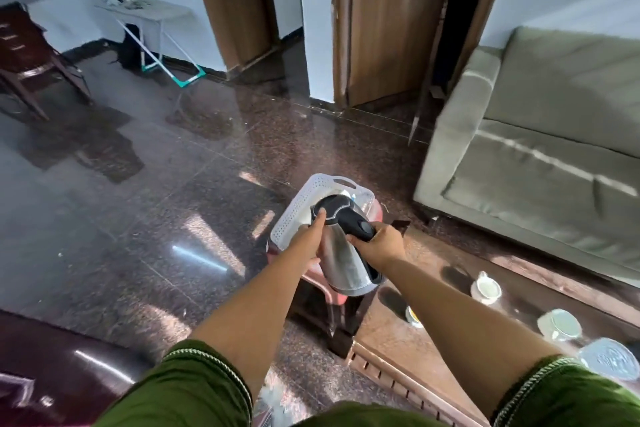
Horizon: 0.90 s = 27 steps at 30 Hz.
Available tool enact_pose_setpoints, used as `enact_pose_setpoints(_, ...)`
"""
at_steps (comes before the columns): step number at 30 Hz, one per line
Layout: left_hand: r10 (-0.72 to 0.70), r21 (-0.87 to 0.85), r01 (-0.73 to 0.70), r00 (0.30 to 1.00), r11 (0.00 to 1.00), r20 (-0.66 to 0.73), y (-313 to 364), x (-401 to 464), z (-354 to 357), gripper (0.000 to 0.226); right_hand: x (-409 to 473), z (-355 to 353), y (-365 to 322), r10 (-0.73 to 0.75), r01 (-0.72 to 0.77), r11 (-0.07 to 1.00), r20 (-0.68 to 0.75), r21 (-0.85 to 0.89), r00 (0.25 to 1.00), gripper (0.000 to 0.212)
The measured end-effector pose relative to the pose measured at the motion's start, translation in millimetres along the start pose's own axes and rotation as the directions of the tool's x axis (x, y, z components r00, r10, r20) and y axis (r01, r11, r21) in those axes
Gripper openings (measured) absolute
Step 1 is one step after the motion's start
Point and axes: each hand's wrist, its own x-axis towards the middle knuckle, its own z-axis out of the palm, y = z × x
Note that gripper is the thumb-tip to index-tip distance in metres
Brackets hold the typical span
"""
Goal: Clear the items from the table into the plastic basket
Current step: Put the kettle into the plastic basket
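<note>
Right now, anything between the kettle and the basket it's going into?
Nothing visible. Both hands hold the steel kettle tilted just over the white plastic basket, right hand on the black handle, left hand on the lid side. The kettle hides most of the basket's inside, so its contents cannot be judged.

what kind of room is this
Most likely a home living room: a grey-green sofa stands along the wall, a low wooden table carries cups, and wooden doors open off a polished stone floor.

Both hands, left hand (pixel 313 236) and right hand (pixel 379 246), hold a tilted kettle (pixel 341 260) over the basket (pixel 294 215).
</note>
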Motion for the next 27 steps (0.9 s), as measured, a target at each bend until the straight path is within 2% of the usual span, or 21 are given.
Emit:
enact_pose_setpoints(5, -0.004, -0.225, 0.005, 1.000, 0.974, 0.008, 21, 34, -32, 0.070, 35, 27, -19, -0.102, 0.102, 0.995, 0.095, -0.002, 0.990, 0.020)
enact_pose_setpoints(10, -0.055, -0.294, 0.066, 0.998, 0.954, 0.044, 34, 71, -44, 0.096, 82, 50, -24, -0.187, 0.199, 0.976, 0.123, -0.091, 0.975, 0.029)
enact_pose_setpoints(13, -0.088, -0.312, 0.093, 0.996, 0.945, 0.031, 41, 90, -50, 0.108, 102, 63, -25, -0.211, 0.234, 0.961, 0.155, -0.148, 0.965, 0.024)
enact_pose_setpoints(17, -0.095, -0.261, 0.099, 0.995, 0.960, 0.028, 44, 125, -56, 0.127, 128, 84, -18, -0.188, 0.208, 0.970, 0.149, -0.126, 0.971, 0.022)
enact_pose_setpoints(21, -0.101, -0.193, 0.106, 0.994, 0.975, 0.035, 46, 157, -61, 0.119, 152, 107, -7, -0.101, 0.102, 0.995, 0.138, -0.006, 0.985, 0.040)
enact_pose_setpoints(27, -0.167, -0.177, 0.177, 0.983, 0.968, 0.073, 37, 192, -66, 0.111, 173, 133, 8, 0.013, -0.023, 0.998, 0.146, 0.066, 0.989, 0.047)
